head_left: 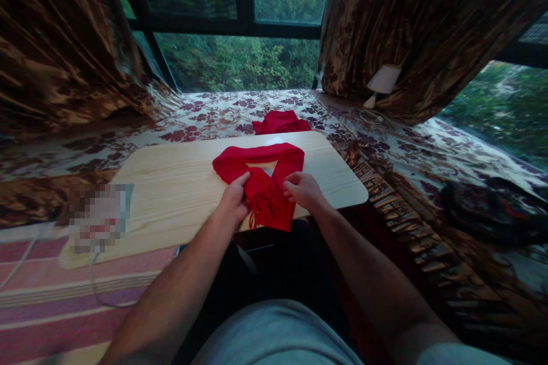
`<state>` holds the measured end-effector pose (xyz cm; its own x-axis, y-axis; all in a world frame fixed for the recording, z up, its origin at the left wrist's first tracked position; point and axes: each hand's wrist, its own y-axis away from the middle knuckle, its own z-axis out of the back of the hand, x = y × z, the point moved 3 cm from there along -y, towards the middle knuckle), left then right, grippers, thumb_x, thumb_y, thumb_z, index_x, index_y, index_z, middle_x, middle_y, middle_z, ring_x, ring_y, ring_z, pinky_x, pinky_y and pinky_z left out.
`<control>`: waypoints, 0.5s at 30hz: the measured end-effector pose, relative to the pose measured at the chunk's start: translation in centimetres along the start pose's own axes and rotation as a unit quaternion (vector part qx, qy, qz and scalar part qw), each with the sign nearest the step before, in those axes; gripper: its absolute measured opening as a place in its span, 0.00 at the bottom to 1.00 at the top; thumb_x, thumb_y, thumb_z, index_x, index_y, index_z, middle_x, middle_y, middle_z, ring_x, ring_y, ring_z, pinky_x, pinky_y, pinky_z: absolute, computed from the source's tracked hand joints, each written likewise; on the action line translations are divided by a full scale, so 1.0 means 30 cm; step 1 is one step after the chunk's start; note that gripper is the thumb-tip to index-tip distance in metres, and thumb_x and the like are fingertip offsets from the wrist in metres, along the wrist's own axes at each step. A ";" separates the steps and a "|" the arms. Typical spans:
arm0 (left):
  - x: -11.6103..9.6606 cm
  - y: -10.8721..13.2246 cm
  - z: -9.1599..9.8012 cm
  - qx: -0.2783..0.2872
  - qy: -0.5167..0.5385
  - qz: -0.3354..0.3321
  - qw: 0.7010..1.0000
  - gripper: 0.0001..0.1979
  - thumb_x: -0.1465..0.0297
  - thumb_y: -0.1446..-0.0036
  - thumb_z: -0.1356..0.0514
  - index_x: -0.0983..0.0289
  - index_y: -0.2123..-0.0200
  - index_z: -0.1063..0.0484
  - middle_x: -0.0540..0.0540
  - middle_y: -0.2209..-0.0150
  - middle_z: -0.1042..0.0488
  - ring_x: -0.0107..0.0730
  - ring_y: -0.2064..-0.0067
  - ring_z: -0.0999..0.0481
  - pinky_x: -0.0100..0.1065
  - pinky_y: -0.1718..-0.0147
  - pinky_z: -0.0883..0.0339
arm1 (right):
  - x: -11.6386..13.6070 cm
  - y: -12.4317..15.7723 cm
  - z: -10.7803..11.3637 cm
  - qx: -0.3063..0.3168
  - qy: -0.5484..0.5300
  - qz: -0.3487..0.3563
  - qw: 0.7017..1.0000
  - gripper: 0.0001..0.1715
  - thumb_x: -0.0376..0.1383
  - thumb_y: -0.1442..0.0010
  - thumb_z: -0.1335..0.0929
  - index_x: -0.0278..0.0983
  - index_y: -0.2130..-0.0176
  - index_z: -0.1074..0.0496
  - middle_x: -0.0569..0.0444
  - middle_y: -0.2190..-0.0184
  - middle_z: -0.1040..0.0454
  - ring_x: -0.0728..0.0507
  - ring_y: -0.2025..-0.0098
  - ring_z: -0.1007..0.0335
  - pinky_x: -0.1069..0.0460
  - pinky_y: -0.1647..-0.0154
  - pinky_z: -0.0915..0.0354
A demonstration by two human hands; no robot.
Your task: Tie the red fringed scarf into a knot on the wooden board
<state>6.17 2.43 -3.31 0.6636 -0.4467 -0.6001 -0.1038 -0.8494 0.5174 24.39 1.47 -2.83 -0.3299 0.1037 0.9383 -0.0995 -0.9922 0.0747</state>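
A red fringed scarf (pixel 257 154) lies in a loop on the pale wooden table (pixel 171 182), its two ends crossed toward me. One end's fringe spreads over the other end, which hangs past the table's near edge. My left hand (pixel 235 197) grips the scarf at the left of the fringed end, thumb on top and fingers underneath. On the other side, my right hand (pixel 302 189) is closed in a pinch on the scarf's right part near the crossing. Exactly what lies between those fingertips is partly hidden.
Another red cloth (pixel 281 121) lies bunched behind the table on the flowered window-seat cover (pixel 205 111). A small white lamp (pixel 383 81) stands at the back right. A blurred-out item (pixel 100 219) sits at the table's left, a cable beside it. A dark bag-like item (pixel 488 211) lies right.
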 end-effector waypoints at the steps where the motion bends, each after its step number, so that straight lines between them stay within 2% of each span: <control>1: 0.000 -0.001 0.005 -0.003 -0.003 -0.003 1.000 0.10 0.70 0.36 0.44 0.67 0.57 0.24 0.59 0.68 0.18 0.40 0.67 0.16 0.39 0.60 0.19 | -0.028 -0.001 0.028 -0.013 0.009 -0.015 1.000 0.05 0.34 0.47 0.30 0.37 0.67 0.24 0.53 0.73 0.22 0.45 0.73 0.24 0.54 0.74 0.33; 4: 0.001 0.001 0.010 0.000 -0.013 -0.003 1.000 0.11 0.72 0.36 0.44 0.67 0.55 0.24 0.59 0.67 0.18 0.40 0.67 0.16 0.38 0.61 0.19 | -0.079 0.002 0.080 -0.051 0.012 -0.044 0.998 0.05 0.36 0.48 0.29 0.37 0.68 0.24 0.53 0.76 0.23 0.45 0.73 0.24 0.54 0.75 0.33; 8: 0.007 0.009 0.006 0.005 -0.015 -0.004 1.000 0.13 0.73 0.36 0.46 0.68 0.53 0.24 0.60 0.66 0.17 0.40 0.66 0.16 0.38 0.61 0.19 | -0.062 0.021 0.085 -0.074 -0.043 -0.078 0.993 0.10 0.36 0.51 0.26 0.37 0.66 0.26 0.52 0.75 0.22 0.45 0.72 0.24 0.54 0.76 0.33; 12: 0.010 0.018 0.005 -0.005 0.011 -0.003 1.000 0.12 0.74 0.35 0.47 0.68 0.55 0.24 0.59 0.69 0.18 0.38 0.68 0.16 0.38 0.61 0.19 | -0.020 0.039 0.064 -0.024 -0.185 -0.163 0.969 0.09 0.36 0.47 0.28 0.35 0.66 0.29 0.52 0.74 0.25 0.47 0.75 0.27 0.55 0.79 0.36; 15: 0.010 0.017 0.006 0.000 0.029 0.002 1.000 0.12 0.74 0.35 0.47 0.68 0.56 0.24 0.59 0.69 0.18 0.39 0.67 0.16 0.38 0.60 0.19 | -0.012 0.044 0.044 0.026 -0.258 -0.215 0.942 0.05 0.34 0.47 0.31 0.35 0.71 0.32 0.56 0.79 0.30 0.51 0.81 0.34 0.55 0.80 0.38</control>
<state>6.17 1.81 -3.34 0.7045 -0.4338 -0.5617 -0.1067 -0.8472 0.5205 25.60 0.04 -2.64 0.2315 0.4621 0.8561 -0.0700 -0.8698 0.4884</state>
